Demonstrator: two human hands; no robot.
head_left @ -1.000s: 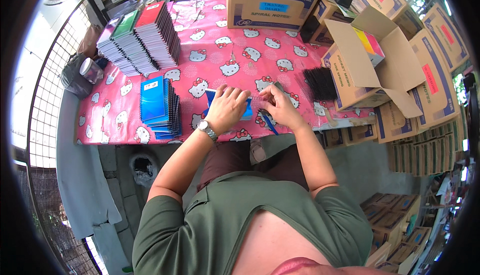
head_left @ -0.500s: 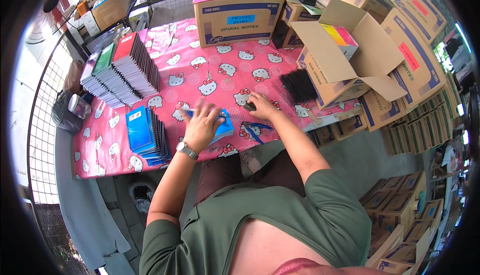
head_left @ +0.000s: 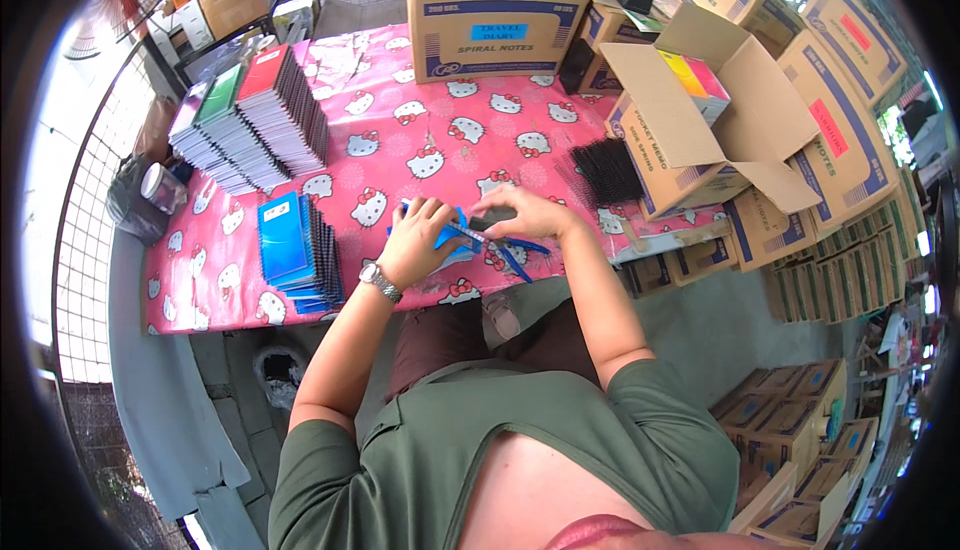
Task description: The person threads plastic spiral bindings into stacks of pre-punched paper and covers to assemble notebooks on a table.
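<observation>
My left hand [head_left: 416, 242], with a watch on its wrist, is closed over a small blue notebook [head_left: 455, 247] at the table's front edge. The hand covers most of the notebook. To its right, my right hand [head_left: 535, 216] is beside the notebook's right edge, thumb and fingers curled round something small and dark that I cannot make out. Blue-handled pliers [head_left: 518, 258] lie on the table just below the right hand. Left of my left hand stands a stack of blue spiral notebooks [head_left: 290, 245].
Taller stacks of spiral notebooks [head_left: 265, 115] stand at the back left. Black spiral coils [head_left: 608, 172] lie beside an open carton [head_left: 668, 155] on the right. A closed carton [head_left: 495, 38] sits at the back. The pink patterned cloth [head_left: 400, 135] covers the table.
My left hand has lowered onto the blue notebook from above it. My right hand has shifted slightly, its fingers now more curved beside the notebook. The view has tilted slightly.
</observation>
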